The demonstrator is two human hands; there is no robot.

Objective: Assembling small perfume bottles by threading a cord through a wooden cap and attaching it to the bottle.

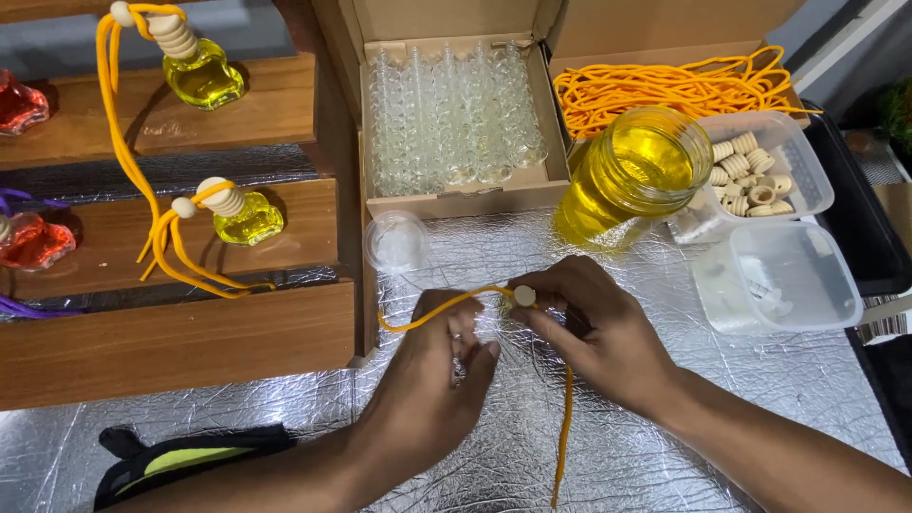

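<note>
My left hand (439, 380) and my right hand (594, 328) meet over the silver foil surface (665, 456). Between them they hold an orange cord (427, 318) threaded through a small round wooden bead (524, 295). My right hand pinches the bead and cord at its fingertips. My left hand grips the cord just left of the bead, and a loop arcs over it. One cord end (563, 437) hangs down toward me. Whatever else lies under the fingers is hidden.
A jar of yellow liquid (632, 176) stands behind my hands. A cardboard box of small clear glass bottles (456, 114), a box of orange cords (665, 85), a tub of wooden caps (750, 171), an empty tub (779, 275) and a clear lid (396, 240) surround it. Wooden steps (171, 332) at left carry finished yellow and red bottles.
</note>
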